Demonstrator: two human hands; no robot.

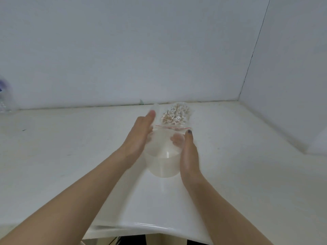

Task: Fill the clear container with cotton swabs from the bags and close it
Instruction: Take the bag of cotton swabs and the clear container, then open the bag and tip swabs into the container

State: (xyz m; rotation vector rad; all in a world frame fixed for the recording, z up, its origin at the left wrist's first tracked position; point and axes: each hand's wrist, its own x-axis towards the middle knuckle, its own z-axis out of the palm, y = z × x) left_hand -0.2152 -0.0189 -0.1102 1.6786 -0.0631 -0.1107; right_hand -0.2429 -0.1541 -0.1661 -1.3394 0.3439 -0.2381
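Flanking container [161,161]: hands [139,137] [189,152]; swab bag [175,115] behind; grip seemingly unclear

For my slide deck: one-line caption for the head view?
Both hands, left hand and right hand, flank the clear container beside a cotton swab bag.

- Both forearms bare, reaching forward from the bottom corners, converging toward centre.
- Left hand [139,137]: edge-on, fingers extended forward and together, motion-blurred at the tips; contact not discernible.
- Right hand [189,152]: edge-on, thumb on top with dark-painted nail, fingers [177,139] curled inward, seen through clear plastic.
- Palms facing each other, near but apart.
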